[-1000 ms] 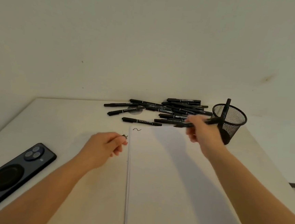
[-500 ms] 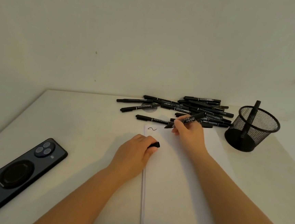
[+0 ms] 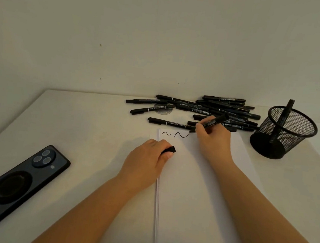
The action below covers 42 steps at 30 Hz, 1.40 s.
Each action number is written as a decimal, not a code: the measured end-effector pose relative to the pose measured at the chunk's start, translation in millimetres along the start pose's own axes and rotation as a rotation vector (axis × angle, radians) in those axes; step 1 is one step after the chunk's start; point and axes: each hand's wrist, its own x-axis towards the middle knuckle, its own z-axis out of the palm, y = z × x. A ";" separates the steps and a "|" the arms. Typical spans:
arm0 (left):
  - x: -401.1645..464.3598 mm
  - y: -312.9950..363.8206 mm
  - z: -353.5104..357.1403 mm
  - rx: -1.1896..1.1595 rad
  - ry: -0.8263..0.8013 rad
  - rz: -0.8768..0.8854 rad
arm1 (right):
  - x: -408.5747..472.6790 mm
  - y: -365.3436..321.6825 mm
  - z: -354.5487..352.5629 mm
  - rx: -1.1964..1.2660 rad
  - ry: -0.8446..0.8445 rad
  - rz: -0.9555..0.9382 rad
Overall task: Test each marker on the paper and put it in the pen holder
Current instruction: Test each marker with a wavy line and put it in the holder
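My right hand [image 3: 212,139] grips a black marker [image 3: 212,123] with its tip on the white paper [image 3: 198,183], at the end of a fresh wavy line beside an older squiggle. My left hand [image 3: 148,159] rests on the paper's left edge and holds the marker's black cap [image 3: 169,150]. A pile of several black markers [image 3: 214,110] lies behind the paper. The black mesh pen holder [image 3: 284,132] stands at the right with one marker upright in it.
A dark phone [image 3: 16,184] lies face down at the front left of the white table. A clear round disc [image 3: 164,109] sits under the leftmost markers. A plain wall rises right behind the table.
My right hand has drawn a second wavy line on the paper, to the right of the first squiggle. My left hand stays at the paper's edge with the cap.
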 end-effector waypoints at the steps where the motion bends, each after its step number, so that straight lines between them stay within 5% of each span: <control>1: -0.1 -0.3 0.3 -0.011 0.005 -0.002 | -0.8 -0.5 -1.5 0.043 0.026 -0.011; 12: 3.7 -7.4 4.0 -0.357 0.114 -0.164 | -14.1 -16.3 -9.0 0.676 -0.259 0.155; 32: 1.9 -2.3 -1.7 -0.322 0.105 -0.069 | -30.4 -25.8 -5.4 0.457 -0.494 -0.011; 42: -3.0 11.3 -8.2 -0.102 0.182 0.106 | -40.4 -31.6 9.5 0.581 -0.313 0.099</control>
